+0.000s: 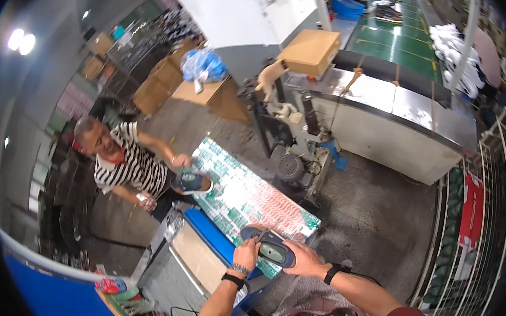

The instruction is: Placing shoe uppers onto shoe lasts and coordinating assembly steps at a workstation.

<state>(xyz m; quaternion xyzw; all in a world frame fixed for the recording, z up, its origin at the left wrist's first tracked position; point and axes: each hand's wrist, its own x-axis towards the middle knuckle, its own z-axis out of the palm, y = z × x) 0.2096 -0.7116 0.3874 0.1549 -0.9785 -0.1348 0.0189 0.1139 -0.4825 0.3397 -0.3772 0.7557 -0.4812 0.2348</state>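
Note:
A dark grey shoe [276, 251] with a greenish oval area on its upward face lies between my hands, over the near end of a narrow table [231, 177] patterned in green, white and red. My left hand [246, 255] is closed on the shoe's left end. My right hand [302, 258] wraps round its right end. Just beyond my left fingers shows another dark grey piece [254, 231], partly hidden; I cannot tell whether it belongs to the same shoe. At the table's far left edge, a second dark shoe [191, 182] with a pale sole rests near a co-worker's hand.
A co-worker [131, 161] in a striped shirt stands across at the left. Left of the table is a machine with a blue edge [208, 230]. A motor [290, 168] and a long metal-topped bench [380, 112] stand ahead right. A wire rack [478, 229] lines the right.

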